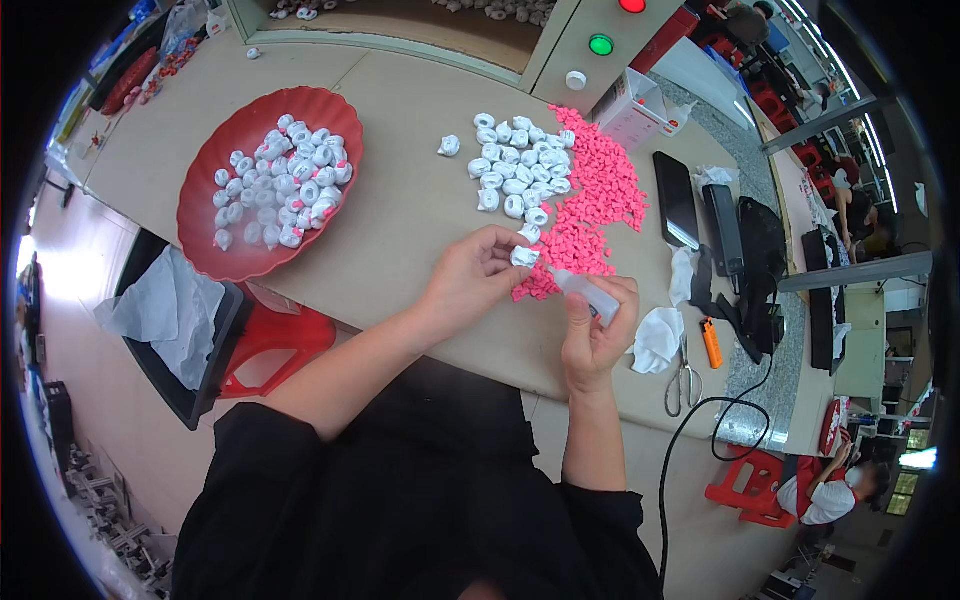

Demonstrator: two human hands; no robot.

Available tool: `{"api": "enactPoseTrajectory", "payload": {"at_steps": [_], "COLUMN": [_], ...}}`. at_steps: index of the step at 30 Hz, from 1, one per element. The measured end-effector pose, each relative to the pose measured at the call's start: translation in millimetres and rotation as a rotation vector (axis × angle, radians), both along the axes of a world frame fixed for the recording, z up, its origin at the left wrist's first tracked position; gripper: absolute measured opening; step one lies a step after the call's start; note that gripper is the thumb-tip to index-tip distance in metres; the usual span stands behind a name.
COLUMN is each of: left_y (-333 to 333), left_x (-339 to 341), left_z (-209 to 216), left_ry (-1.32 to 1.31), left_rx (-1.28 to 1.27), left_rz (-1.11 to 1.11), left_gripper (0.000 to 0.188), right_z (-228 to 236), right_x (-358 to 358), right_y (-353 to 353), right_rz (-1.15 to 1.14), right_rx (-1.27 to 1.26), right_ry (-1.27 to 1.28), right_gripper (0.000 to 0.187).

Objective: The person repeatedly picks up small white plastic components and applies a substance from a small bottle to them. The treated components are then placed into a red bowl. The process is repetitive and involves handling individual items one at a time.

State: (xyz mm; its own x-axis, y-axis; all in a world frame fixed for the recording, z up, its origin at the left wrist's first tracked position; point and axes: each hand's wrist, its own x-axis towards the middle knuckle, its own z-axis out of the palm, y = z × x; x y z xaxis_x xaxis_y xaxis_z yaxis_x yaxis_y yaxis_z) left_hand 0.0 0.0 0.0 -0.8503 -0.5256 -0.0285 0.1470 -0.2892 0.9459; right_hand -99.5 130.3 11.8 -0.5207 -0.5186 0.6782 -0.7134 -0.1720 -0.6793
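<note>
My left hand (pixel 468 278) pinches one small white part (pixel 524 256) just above the table edge. My right hand (pixel 596 330) grips a small clear squeeze bottle (pixel 586 291), its nozzle pointing up-left at that part. Behind the hands lies a pile of small pink pieces (pixel 598 196), and beside it a cluster of several white parts (pixel 515 165). One white part (pixel 449 146) lies alone to the left of the cluster.
A red dish (pixel 215 170) at the left holds several white parts with pink bits. Right of my hands lie crumpled tissues (pixel 656 338), scissors (pixel 682 378), an orange lighter (pixel 711 343), a black phone (pixel 676 199) and black devices with a cable. A red stool (pixel 270 335) stands below the table.
</note>
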Motion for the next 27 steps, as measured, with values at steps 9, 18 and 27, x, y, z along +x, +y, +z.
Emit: {"api": "enactPoseTrajectory", "payload": {"at_steps": [9,18,27], "left_y": [0.1,0.3,0.2], "left_x": [0.5,0.0,0.0], "left_z": [1.8,0.7,-0.2], "left_ry": [0.007,0.017,0.02], "left_rx": [0.025,0.02,0.002], "left_rz": [0.013,0.018,0.017], "left_gripper": [0.024,0.023,0.022], "right_z": [1.0,1.5,1.0], "right_x": [-0.1,0.9,0.9], "right_y": [1.9,3.2,3.8], "right_rz": [0.0,0.023,0.034], "right_rx": [0.004,0.009,0.011], "right_ry": [-0.062,-0.16,-0.147], "right_gripper": [0.024,0.023,0.022]}}
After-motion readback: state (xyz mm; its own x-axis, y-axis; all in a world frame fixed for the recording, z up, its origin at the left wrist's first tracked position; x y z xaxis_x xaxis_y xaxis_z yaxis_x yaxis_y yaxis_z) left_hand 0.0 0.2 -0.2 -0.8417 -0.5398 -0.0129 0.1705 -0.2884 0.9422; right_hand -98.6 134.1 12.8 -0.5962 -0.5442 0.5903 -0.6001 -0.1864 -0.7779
